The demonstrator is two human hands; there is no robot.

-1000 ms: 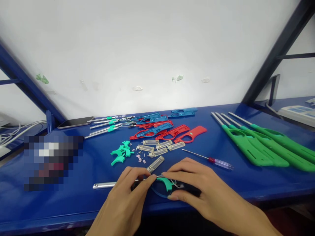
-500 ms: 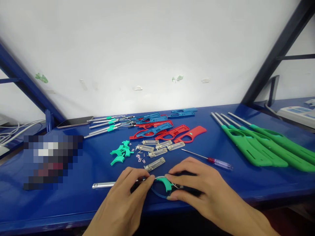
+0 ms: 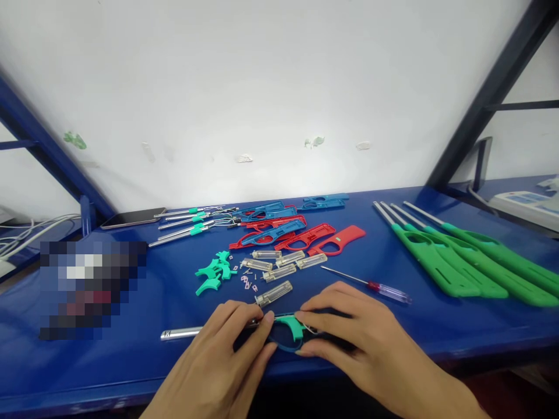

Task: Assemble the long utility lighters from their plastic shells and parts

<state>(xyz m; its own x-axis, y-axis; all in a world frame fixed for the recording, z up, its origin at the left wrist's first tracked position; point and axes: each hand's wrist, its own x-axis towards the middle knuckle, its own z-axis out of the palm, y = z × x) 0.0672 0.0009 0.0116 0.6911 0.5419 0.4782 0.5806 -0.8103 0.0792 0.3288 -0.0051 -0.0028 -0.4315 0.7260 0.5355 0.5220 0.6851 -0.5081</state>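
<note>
Low at the front of the table, my hands hold a partly built long-nosed lighter in a blue half shell (image 3: 286, 348). My left hand (image 3: 225, 352) is closed on its front part, thumb and fingers pressed together. A silver metal tube (image 3: 181, 333) sticks out to the left from under that hand. My right hand (image 3: 360, 326) pinches the other side, beside the green trigger (image 3: 297, 327) in the finger loop. A thin white wire (image 3: 310, 329) shows by my right fingertips. My right palm and fingers hide the handle end. A clear fuel tank (image 3: 274, 293) lies just beyond my hands.
Behind lie loose green triggers (image 3: 208, 284), several fuel tanks, small pale parts (image 3: 247, 283), red half shells (image 3: 338, 240), blue half shells (image 3: 275, 233) and metal tubes with wires (image 3: 183, 233). A screwdriver (image 3: 388, 292) and whole green lighters (image 3: 441, 267) lie right; a phone (image 3: 133, 217) lies back left.
My left thumb and fingers have shifted slightly at the front of the blue shell. The white wire above the trigger shows less than before. My right hand keeps its grip.
</note>
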